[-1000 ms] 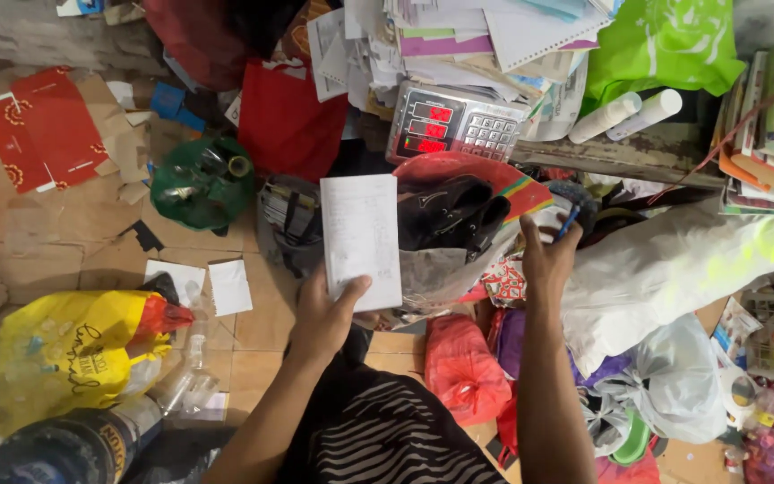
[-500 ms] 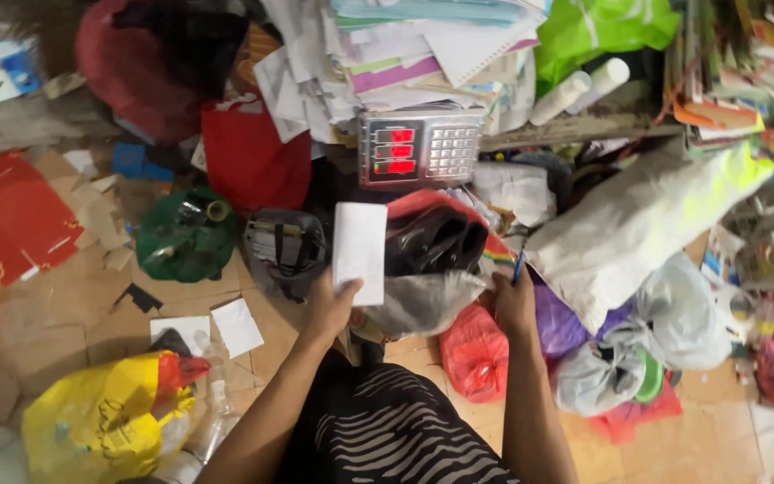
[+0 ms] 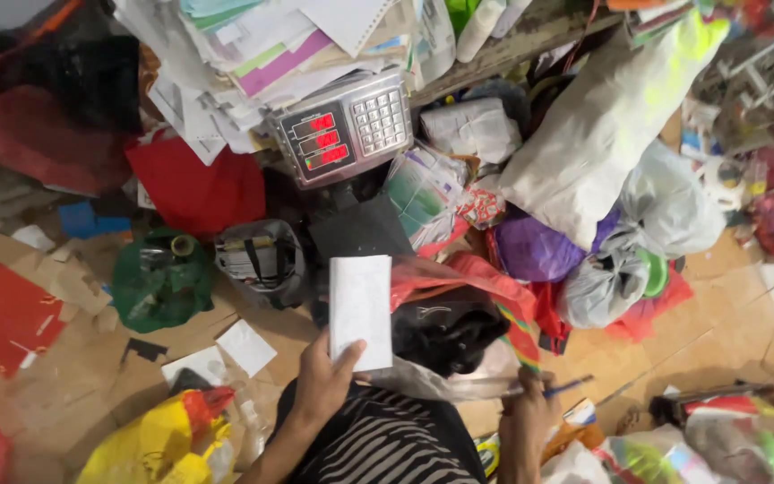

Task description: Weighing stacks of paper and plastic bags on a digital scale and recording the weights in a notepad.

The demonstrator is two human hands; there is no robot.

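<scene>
My left hand [image 3: 322,384] grips a white rectangular paper pad [image 3: 360,310], held upright in front of me with my thumb across its lower edge. My right hand [image 3: 532,415] is closed on a blue pen [image 3: 569,387] and rests low, near the edge of a clear plastic bag [image 3: 459,381] that holds dark items. A red plastic bag [image 3: 459,273] lies open just behind the pad. A metal weighing scale [image 3: 344,125] with red lit digits and a keypad stands further back.
Stacks of loose papers [image 3: 262,54] pile up behind the scale. White, purple and grey filled bags [image 3: 602,143] crowd the right. A green bag [image 3: 161,280], a yellow bag [image 3: 150,444] and flattened cardboard [image 3: 11,314] lie on the left floor.
The view has swung, so the scale and pile now sit further away. My right hand has dropped from the bag's rim and now shows the pen. The pad stays in my left hand.
</scene>
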